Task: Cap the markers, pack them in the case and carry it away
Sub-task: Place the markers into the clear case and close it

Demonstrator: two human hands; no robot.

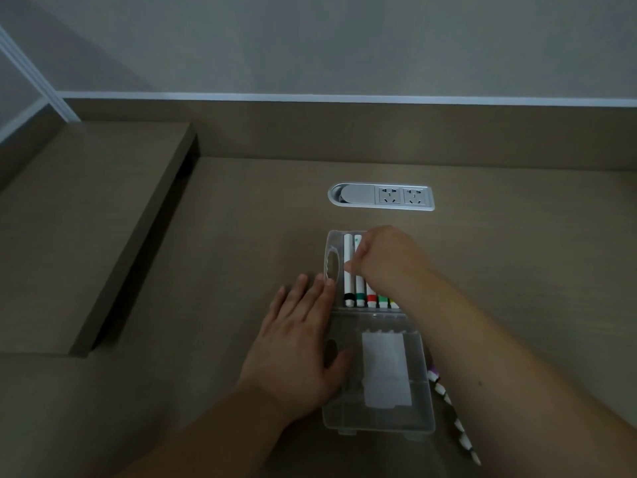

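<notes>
We were packing: our left hand (pixel 303 339) lay flat, steadying the open case (pixel 379 415) on the desk (pixel 206 236), while our right hand (pixel 382 257) pinched a marker (pixel 358 270) into its row. Next, the lid needed closing.

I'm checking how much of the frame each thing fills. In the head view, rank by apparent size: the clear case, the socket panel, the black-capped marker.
1. clear case, open, nearest the camera, so this is partly nearness
2. socket panel
3. black-capped marker, thinnest by far

Dim, soft, wide-angle edge distortion
</notes>
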